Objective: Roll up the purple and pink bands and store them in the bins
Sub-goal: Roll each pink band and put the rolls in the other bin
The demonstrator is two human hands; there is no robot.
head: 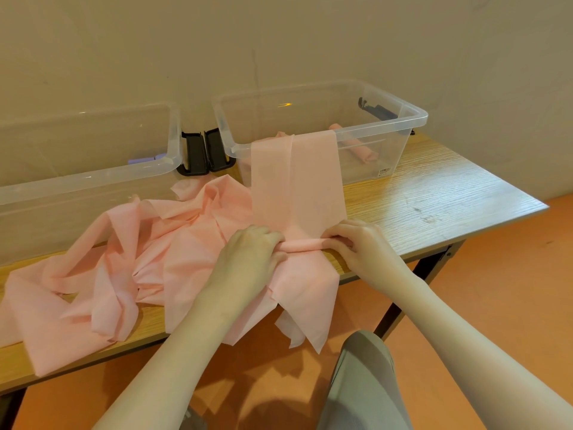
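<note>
A long pink band (297, 178) drapes from the rim of the right clear bin (415, 114) down onto the wooden table (434, 193). Its near end is a small tight roll (302, 245) at the table's front edge. My left hand (251, 252) grips the roll's left end and my right hand (362, 246) pinches its right end. A heap of loose pink bands (124, 274) lies to the left, some hanging over the front edge. A rolled pink band (362, 150) rests inside the right bin. Something purple (142, 159) shows inside the left clear bin (173, 159).
Black latch handles (203, 153) sit between the two bins. The bins stand against a beige wall. The table's right corner (539, 207) ends over an orange floor. My knee in grey trousers (362, 377) is below the table edge.
</note>
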